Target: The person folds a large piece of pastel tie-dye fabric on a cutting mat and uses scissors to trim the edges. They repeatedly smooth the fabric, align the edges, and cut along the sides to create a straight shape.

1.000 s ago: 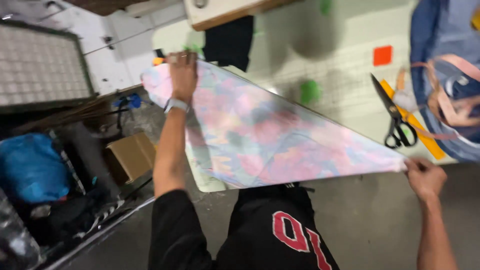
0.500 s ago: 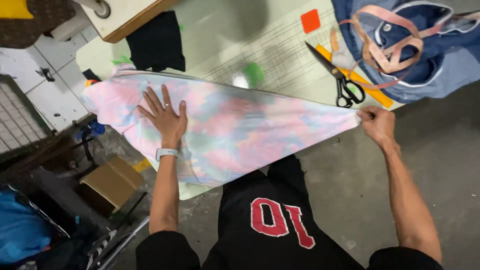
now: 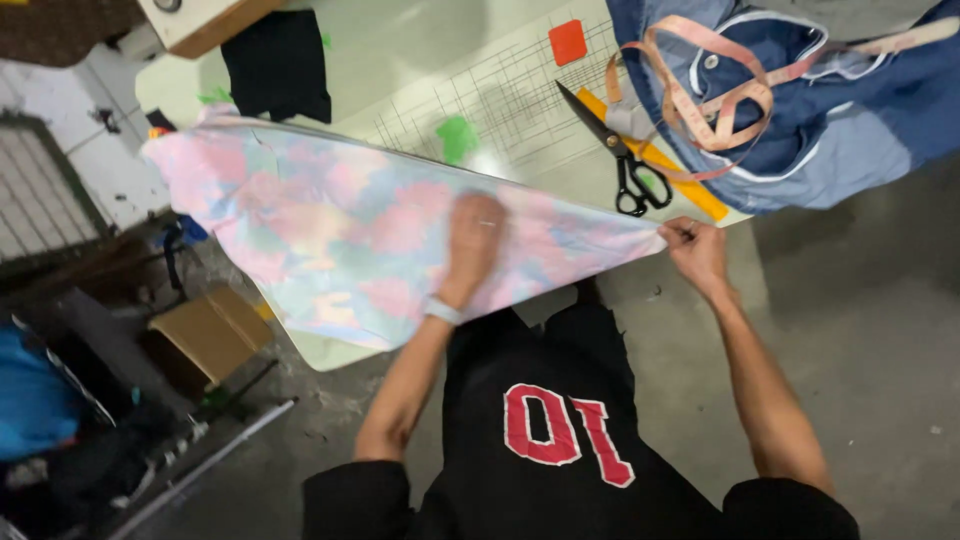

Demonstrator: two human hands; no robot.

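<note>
A pastel pink, blue and green fabric (image 3: pixel 330 230) lies spread along the near edge of a pale green cutting table (image 3: pixel 420 60). My left hand (image 3: pixel 472 245), motion-blurred and wearing a wristband, lies flat and open on the middle of the cloth. My right hand (image 3: pixel 695 250) pinches the pointed right end of the fabric at the table's edge. Black scissors (image 3: pixel 620 160) rest on the table just beyond my right hand, beside an orange ruler (image 3: pixel 660 165).
Blue denim garments (image 3: pixel 800 110) with a pink tape draped on them cover the table's right end. A black cloth (image 3: pixel 275 65) and an orange square (image 3: pixel 567 42) lie farther back. A cardboard box (image 3: pixel 205 335) and a blue bag (image 3: pixel 35 400) sit on the floor at left.
My left hand slid rightward across the fabric from its left part to the middle. My right hand kept its pinch on the right tip.
</note>
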